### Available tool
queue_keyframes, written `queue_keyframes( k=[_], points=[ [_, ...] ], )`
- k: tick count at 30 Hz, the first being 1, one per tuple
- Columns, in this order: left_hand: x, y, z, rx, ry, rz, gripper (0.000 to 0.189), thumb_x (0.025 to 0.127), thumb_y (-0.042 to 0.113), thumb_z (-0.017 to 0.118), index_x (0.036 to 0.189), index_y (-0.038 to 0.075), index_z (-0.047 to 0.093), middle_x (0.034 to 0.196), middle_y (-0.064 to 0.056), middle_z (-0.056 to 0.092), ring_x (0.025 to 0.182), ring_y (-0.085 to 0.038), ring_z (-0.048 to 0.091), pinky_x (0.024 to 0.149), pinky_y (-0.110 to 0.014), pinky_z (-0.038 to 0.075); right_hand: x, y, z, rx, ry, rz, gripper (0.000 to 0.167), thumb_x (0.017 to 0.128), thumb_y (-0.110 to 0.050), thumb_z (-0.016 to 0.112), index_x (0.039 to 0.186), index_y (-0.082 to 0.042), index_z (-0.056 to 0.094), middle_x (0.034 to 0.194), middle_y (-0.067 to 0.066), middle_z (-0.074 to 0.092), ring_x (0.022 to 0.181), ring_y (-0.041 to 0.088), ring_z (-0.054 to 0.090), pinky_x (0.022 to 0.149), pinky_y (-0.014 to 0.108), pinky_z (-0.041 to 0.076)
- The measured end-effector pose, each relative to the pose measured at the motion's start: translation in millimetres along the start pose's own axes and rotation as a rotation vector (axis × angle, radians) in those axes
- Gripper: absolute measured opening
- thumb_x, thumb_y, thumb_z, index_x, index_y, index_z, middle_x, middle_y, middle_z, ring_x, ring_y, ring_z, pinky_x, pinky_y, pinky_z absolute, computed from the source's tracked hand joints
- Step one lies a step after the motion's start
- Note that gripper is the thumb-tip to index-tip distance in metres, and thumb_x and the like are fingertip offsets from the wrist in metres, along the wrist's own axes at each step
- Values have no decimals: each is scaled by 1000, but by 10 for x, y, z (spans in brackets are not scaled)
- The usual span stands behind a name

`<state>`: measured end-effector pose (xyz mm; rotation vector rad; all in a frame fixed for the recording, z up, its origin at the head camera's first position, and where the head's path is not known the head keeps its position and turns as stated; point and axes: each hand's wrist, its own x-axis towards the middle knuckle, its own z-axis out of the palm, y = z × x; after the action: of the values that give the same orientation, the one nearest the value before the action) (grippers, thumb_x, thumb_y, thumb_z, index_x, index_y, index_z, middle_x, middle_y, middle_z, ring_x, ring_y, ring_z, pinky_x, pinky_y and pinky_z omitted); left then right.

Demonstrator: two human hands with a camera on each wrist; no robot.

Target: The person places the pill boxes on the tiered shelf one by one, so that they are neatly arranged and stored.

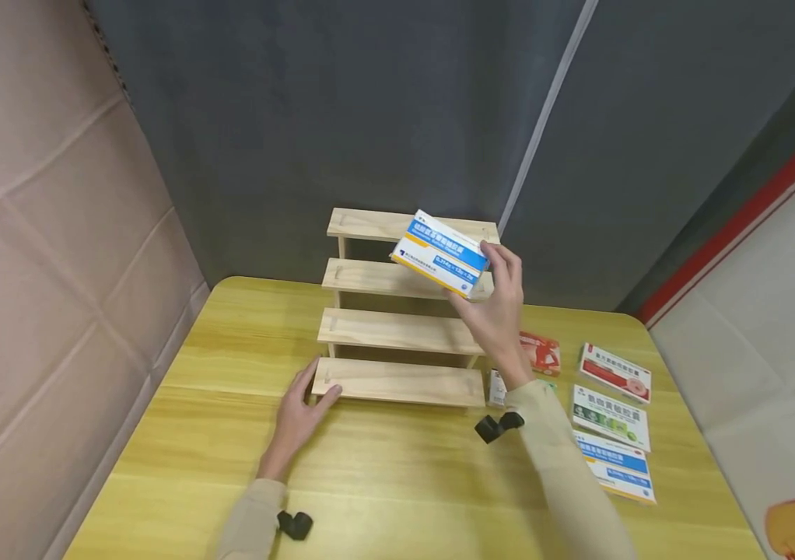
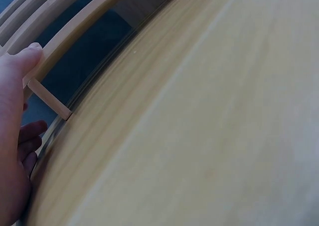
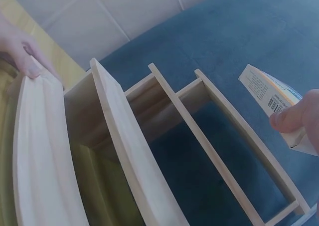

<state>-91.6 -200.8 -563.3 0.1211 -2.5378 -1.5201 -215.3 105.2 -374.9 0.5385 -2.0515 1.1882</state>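
Observation:
In the head view my right hand [image 1: 499,311] pinches a white, blue and orange medicine box [image 1: 442,255] by its right end. The box is tilted and raised, overlapping the top two steps of a four-step wooden display rack [image 1: 397,381]. Seen from the right wrist, the thumb lies on the box's white barcode side [image 3: 271,94], off beyond the rack's top step. My left hand [image 1: 299,416] grips the left end of the lowest step, thumb on top of the board. In the left wrist view its other fingers [image 2: 31,136] are beside the rack's leg.
Right of the rack, a red and white box [image 1: 618,373], a green and white box [image 1: 611,418] and another blue and white box [image 1: 618,467] lie in a column. A red box [image 1: 541,354] and a small white box [image 1: 497,387] are partly behind my right arm. A dark curtain [image 1: 299,117] hangs behind.

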Motion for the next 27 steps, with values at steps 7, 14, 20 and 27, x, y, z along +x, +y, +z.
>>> queue_keyframes(
  k=[7, 14, 20, 27],
  points=[
    [9, -14, 23, -3, -5, -11, 78, 93, 51, 69, 159, 27, 35, 158, -10, 44, 146, -40, 38, 117, -69, 29, 137, 8, 142, 4, -18, -4, 79, 74, -11, 91, 142, 1, 53, 139, 20, 49, 130, 29, 48, 103, 46, 47],
    [30, -12, 27, -2, 7, -5, 78, 93, 51, 70, 158, 27, 36, 156, -10, 45, 145, -41, 39, 116, -70, 30, 325, 47, 314, -7, -37, -33, 79, 74, -14, 91, 140, 3, 53, 138, 20, 50, 130, 30, 49, 109, 42, 45],
    [28, -24, 37, -2, 3, -9, 79, 93, 51, 70, 159, 27, 34, 157, -10, 44, 146, -42, 38, 115, -72, 30, 465, 51, 442, 14, -76, -24, 82, 72, -12, 92, 141, 5, 52, 141, 20, 51, 133, 31, 49, 114, 42, 41],
    [23, -16, 45, 2, 13, -10, 77, 93, 49, 70, 158, 27, 35, 158, -12, 44, 145, -43, 39, 114, -73, 31, 632, 23, 561, 30, -153, 11, 84, 72, -13, 92, 142, 5, 51, 145, 18, 52, 135, 31, 50, 115, 41, 43]
  ],
)
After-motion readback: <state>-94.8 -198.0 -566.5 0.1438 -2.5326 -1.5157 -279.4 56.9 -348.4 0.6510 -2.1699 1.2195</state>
